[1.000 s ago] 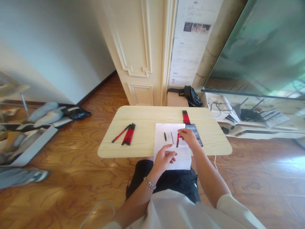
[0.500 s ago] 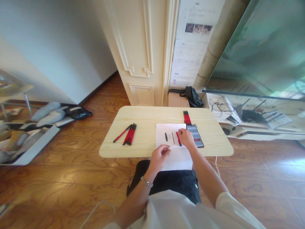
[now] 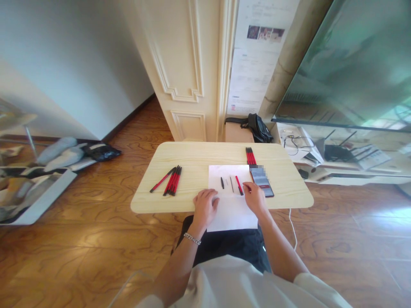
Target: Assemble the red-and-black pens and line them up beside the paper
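A white sheet of paper (image 3: 229,211) lies on the pale wooden table (image 3: 192,164) and hangs over its near edge. On the sheet lie pen parts: a short black piece (image 3: 222,183), a thin dark rod (image 3: 231,184) and a red barrel (image 3: 239,185). My left hand (image 3: 205,205) rests on the sheet's left edge, fingers loosely curled, holding nothing. My right hand (image 3: 254,197) rests just below the red barrel, fingers flat, empty. A phone (image 3: 261,181) lies right of the sheet.
A bunch of red-and-black pens (image 3: 172,180) lies on the table's left half, another bunch (image 3: 250,156) at the far edge above the phone. A black bag (image 3: 258,128) sits on the floor behind the table. Clutter lies at the far left (image 3: 48,171), and a low shelf with cables (image 3: 337,158) stands right.
My right hand laid the red barrel on the sheet beside the rod and drew back toward me. My left hand moved left and settled on the paper's edge.
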`<action>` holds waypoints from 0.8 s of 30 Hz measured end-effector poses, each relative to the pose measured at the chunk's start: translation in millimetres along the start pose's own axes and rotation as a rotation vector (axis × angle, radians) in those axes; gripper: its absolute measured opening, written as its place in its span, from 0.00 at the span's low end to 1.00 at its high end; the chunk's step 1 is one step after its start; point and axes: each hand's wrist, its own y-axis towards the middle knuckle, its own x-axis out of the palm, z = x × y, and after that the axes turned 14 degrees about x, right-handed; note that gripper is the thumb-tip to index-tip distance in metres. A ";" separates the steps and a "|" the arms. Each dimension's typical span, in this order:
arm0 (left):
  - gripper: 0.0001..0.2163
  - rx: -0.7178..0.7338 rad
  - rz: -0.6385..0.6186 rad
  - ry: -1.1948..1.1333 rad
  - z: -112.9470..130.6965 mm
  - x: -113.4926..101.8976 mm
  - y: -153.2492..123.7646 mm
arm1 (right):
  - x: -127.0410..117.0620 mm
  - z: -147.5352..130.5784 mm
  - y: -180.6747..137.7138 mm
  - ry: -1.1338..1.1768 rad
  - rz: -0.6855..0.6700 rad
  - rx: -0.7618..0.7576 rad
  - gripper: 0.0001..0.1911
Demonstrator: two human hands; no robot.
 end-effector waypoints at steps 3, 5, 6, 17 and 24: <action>0.09 -0.004 0.016 -0.003 -5.0 -2.2 2.6 | 0.9 0.3 3.5 -0.002 0.007 0.005 0.13; 0.09 -0.011 0.044 -0.031 -8.8 -3.4 4.3 | 1.5 -2.1 6.5 -0.011 0.002 0.005 0.13; 0.09 -0.015 0.063 -0.053 -10.3 -3.9 4.9 | 1.8 -4.0 8.2 -0.021 -0.006 0.007 0.13; 0.09 -0.144 0.268 -0.237 -1.7 -6.2 -4.8 | 19.1 -25.8 36.4 -0.322 -0.055 0.023 0.17; 0.10 -0.161 0.255 -0.369 11.3 -1.0 -7.2 | 17.3 -27.8 45.8 -0.301 -0.104 0.086 0.17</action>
